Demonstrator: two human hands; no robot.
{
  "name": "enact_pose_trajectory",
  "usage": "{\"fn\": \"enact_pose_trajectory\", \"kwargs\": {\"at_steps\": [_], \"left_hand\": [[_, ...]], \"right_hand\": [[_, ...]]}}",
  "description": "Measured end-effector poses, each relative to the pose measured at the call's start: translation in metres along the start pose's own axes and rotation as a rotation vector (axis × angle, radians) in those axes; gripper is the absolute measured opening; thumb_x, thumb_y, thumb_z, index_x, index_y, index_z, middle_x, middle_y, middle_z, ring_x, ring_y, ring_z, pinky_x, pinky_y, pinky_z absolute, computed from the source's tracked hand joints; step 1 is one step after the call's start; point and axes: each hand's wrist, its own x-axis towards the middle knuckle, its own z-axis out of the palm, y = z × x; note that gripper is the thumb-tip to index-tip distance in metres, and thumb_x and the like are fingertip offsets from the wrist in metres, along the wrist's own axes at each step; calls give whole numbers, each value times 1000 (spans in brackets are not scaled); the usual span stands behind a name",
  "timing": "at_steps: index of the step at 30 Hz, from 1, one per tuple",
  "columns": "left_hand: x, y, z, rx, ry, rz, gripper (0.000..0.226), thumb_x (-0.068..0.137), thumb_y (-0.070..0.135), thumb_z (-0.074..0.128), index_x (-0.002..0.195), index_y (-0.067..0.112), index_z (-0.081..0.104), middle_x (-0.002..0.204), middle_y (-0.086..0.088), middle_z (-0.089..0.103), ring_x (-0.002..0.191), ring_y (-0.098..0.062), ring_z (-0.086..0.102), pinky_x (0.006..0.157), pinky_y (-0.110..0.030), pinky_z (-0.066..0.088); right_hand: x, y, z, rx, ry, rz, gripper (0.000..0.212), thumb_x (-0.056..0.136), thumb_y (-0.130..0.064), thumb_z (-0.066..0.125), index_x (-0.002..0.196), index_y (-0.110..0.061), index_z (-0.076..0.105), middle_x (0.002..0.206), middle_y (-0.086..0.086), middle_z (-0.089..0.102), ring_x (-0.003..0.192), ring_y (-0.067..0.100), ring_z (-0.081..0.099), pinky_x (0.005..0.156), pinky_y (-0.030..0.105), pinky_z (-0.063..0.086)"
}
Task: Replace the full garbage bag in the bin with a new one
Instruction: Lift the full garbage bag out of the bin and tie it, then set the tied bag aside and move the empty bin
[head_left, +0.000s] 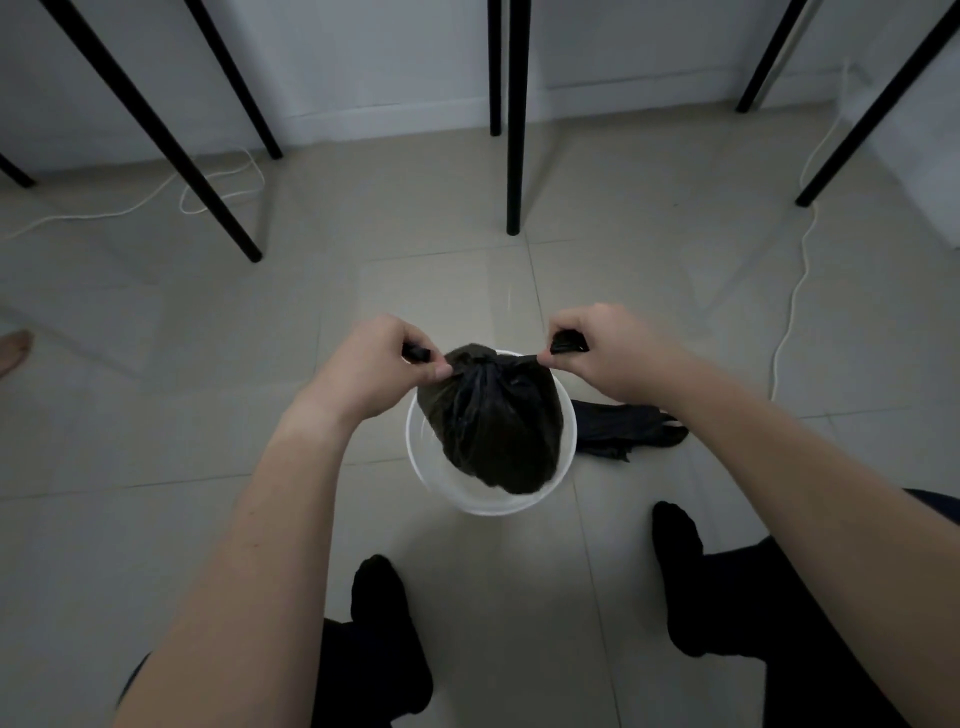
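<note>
A round white bin (470, 499) stands on the tiled floor between my feet and the table legs. A full black garbage bag (493, 431) bulges out of it, its top gathered into a knot. My left hand (384, 364) is shut on the left end of the bag's top and my right hand (597, 348) is shut on the right end, both stretched taut and apart over the bin. A flat, folded black bag (623, 428) lies on the floor just right of the bin.
Several black table legs (514, 130) stand on the floor beyond the bin. White cables (789, 322) run along the floor at right and at back left. My feet in black socks (389, 623) stand close to the bin. A bare foot (13, 351) shows at the left edge.
</note>
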Motion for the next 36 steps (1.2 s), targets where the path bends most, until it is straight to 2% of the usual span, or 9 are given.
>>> {"fn": "enact_pose_trajectory", "kwargs": {"at_steps": [3, 7, 11, 15, 18, 22, 29, 33, 36], "left_hand": [[-3, -3, 0, -11, 83, 40, 10, 92, 24, 82, 84, 19, 80, 76, 11, 73, 65, 14, 59, 60, -4, 38], [-14, -9, 24, -257, 134, 118, 15, 100, 21, 72, 86, 18, 67, 77, 10, 67, 69, 4, 58, 70, -9, 43], [-13, -14, 52, -552, 59, 43, 17, 108, 25, 59, 93, 17, 56, 83, 1, 61, 78, -17, 54, 76, -46, 55], [-1, -12, 58, -780, 7, 7, 16, 109, 25, 57, 95, 19, 57, 93, -4, 71, 94, -18, 69, 90, -55, 63], [5, -9, 64, -861, -65, -2, 15, 110, 23, 56, 95, 22, 56, 96, -8, 69, 95, -20, 67, 90, -62, 59], [13, -8, 69, -790, -120, 34, 19, 108, 28, 59, 90, 22, 58, 91, -11, 63, 86, -25, 54, 72, -49, 43], [37, -27, 80, -622, 36, -112, 26, 105, 35, 62, 88, 17, 72, 77, 4, 74, 69, -13, 69, 64, -34, 52], [50, -65, 107, -287, 120, -333, 29, 100, 27, 63, 119, 6, 70, 118, -14, 73, 113, -33, 67, 92, -36, 49], [43, -95, 129, -206, 33, -537, 41, 100, 24, 61, 129, -5, 62, 128, -28, 68, 119, -44, 65, 99, -44, 53]], "right_hand": [[-6, -2, 0, 50, 32, 1, 24, 94, -34, 73, 76, -26, 59, 71, -8, 60, 67, 8, 54, 57, 28, 39], [-18, 0, 2, 24, 96, -38, 23, 96, -33, 69, 80, -21, 58, 71, -5, 58, 65, 7, 51, 57, 30, 32], [-23, -3, 7, 9, 169, -55, 20, 96, -30, 68, 84, -17, 59, 85, -1, 64, 83, 19, 58, 72, 36, 46], [-21, -18, 21, 268, 138, 34, 29, 87, -50, 72, 95, -29, 53, 93, -9, 69, 85, 10, 67, 78, 35, 56], [-18, -25, 38, 163, 72, 53, 51, 79, -62, 74, 117, -33, 54, 113, -14, 67, 105, 10, 64, 88, 32, 52], [-11, -16, 56, -7, 142, 102, 32, 93, -35, 71, 120, -19, 66, 114, 5, 73, 107, 27, 66, 82, 30, 45], [-21, -3, 57, 26, 235, 178, 22, 93, -28, 70, 115, -23, 72, 106, 3, 75, 98, 26, 67, 83, 33, 48], [-29, 16, 47, 36, 284, 208, 23, 93, -27, 69, 116, -25, 72, 104, 1, 76, 98, 24, 68, 83, 31, 49], [-32, 41, 32, 6, 335, 240, 23, 91, -24, 71, 114, -22, 73, 104, 4, 77, 99, 27, 70, 84, 31, 50]]}}
